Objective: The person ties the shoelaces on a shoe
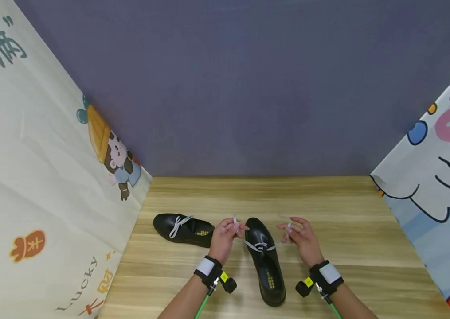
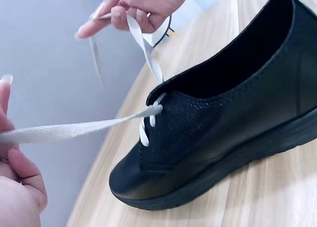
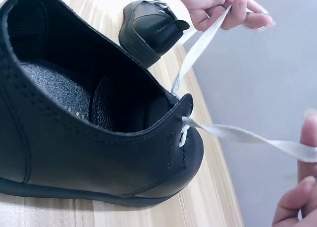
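Note:
A black shoe (image 1: 265, 261) stands on the wooden surface between the two hands, its toe pointing away. Two ends of its white shoelace (image 2: 74, 130) stretch out from the top eyelets, one to each side. My left hand (image 1: 225, 237) pinches one end to the left of the shoe; my right hand (image 1: 302, 241) pinches the other end to the right. Both ends look fairly taut in the wrist views, and the right hand's lace tip hangs past its fingers. The two laces do not cross above the shoe.
A second black shoe (image 1: 182, 230) with its white lace tied in a bow lies to the left, close behind my left hand. The wood-grain table (image 1: 348, 199) meets a grey-purple backdrop (image 1: 225, 88). Printed white sheets (image 1: 49, 177) flank both sides.

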